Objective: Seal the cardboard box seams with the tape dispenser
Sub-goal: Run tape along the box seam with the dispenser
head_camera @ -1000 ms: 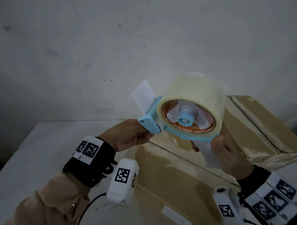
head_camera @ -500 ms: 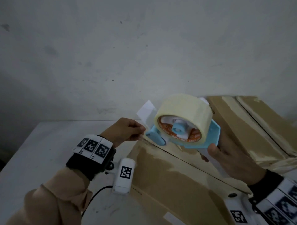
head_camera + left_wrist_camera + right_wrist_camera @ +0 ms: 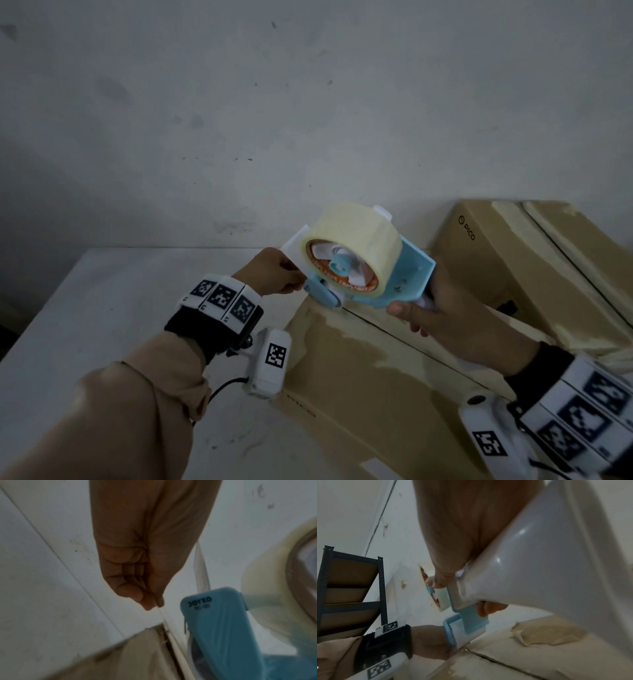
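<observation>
A light blue tape dispenser (image 3: 394,277) carrying a roll of clear tape (image 3: 352,236) hovers at the far left end of the near cardboard box (image 3: 359,370). My right hand (image 3: 442,318) grips its white handle (image 3: 547,561). The dispenser's nose (image 3: 211,615) sits just above the box's centre seam (image 3: 394,334). My left hand (image 3: 274,274) pinches the loose end of the tape (image 3: 163,615) between thumb and forefinger, beside the nose. The strip runs down to the box edge (image 3: 154,631). Old tape covers much of the box top.
A second taped cardboard box (image 3: 534,260) stands behind on the right, against the white wall. Both boxes rest on a white table (image 3: 102,308). A dark metal shelf rack (image 3: 351,595) shows in the right wrist view.
The dispenser has come down and away from me, from near the camera to the box's far left end. My left hand has followed it, now pinching the tape end at the box edge.
</observation>
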The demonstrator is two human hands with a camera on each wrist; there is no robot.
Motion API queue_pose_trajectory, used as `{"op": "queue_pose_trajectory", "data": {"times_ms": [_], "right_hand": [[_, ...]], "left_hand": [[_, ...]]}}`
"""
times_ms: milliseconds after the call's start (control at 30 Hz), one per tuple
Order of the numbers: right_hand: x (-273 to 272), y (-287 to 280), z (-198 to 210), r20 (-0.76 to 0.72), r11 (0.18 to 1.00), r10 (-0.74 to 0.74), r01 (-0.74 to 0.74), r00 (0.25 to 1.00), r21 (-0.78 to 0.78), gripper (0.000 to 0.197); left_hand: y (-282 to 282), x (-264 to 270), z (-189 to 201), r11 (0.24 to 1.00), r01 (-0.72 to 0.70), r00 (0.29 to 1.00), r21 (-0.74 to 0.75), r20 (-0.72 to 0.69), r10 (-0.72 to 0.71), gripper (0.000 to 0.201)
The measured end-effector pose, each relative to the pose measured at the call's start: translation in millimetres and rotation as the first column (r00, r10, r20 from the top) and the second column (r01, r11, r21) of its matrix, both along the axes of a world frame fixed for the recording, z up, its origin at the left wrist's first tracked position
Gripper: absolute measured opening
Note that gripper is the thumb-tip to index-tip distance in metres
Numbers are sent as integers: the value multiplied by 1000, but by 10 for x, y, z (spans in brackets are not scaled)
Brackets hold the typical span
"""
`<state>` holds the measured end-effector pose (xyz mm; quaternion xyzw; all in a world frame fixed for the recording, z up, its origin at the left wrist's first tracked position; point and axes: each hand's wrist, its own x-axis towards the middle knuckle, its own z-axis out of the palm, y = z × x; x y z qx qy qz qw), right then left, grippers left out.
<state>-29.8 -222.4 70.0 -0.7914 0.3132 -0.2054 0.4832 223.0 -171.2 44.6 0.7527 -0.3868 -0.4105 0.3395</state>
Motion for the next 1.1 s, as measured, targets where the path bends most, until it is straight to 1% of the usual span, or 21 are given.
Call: {"op": "queue_pose_trajectory", "data": {"times_ms": [33, 67, 133, 233, 367, 467, 533, 567, 633, 700, 800, 933, 1000, 1100], "right_hand": [[15, 4, 3, -1, 1000, -3, 3, 1000, 1, 80], [30, 8, 7, -5, 1000, -4, 4, 1000, 0, 80], [58, 16, 8, -15, 1000, -4, 4, 1000, -3, 80], [86, 18, -8, -11, 1000, -6, 6, 1000, 18, 82], [95, 12, -37, -42, 999, -1, 3, 999, 33, 74], [105, 14, -83, -65, 999, 3, 0, 998, 44, 73], [115, 14, -106, -79, 999, 2, 2, 997, 44, 71], [115, 8, -120, -80, 999, 1, 3, 997, 47, 69], [111, -3, -144, -78, 999, -2, 6, 997, 53, 68], [110, 0, -154, -76, 998, -10, 15, 997, 59, 68], [116, 5, -144, -75, 998, -15, 19, 997, 55, 67], [116, 6, -127, -93, 999, -7, 12, 996, 46, 67], [122, 13, -122, -91, 998, -11, 16, 996, 57, 67], [133, 25, -92, -73, 997, -15, 21, 997, 79, 68]], "left_hand": [[0, 13, -10, 1000, 10, 1000, -2, 4, -10, 5], [-3, 30, -31, 1000, 17, 1000, -5, 4, -17, 7], [-5, 53, -56, 999, 35, 999, -1, -2, -35, 3], [-19, 72, -83, 999, 36, 999, 9, -2, -36, 14], [-38, 89, -113, 999, 33, 999, 38, -9, -33, 17], [-44, 102, -142, 995, 64, 998, 77, -32, -62, 14], [-44, 117, -163, 992, 83, 995, 95, -62, -77, 7], [-41, 125, -170, 990, 99, 993, 100, -77, -91, 4], [-53, 149, -200, 983, 141, 987, 121, -87, -131, 19], [-51, 147, -206, 969, 205, 976, 137, -101, -192, 24], [-48, 99, -201, 947, 283, 952, 150, -161, -260, 19], [-49, 46, -148, 925, 326, 933, 195, -222, -282, 15], [-54, -5, -94, 908, 347, 930, 233, -208, -302, 14], [-18, -85, -40, 904, 325, 946, 278, -94, -311, 34]]}}
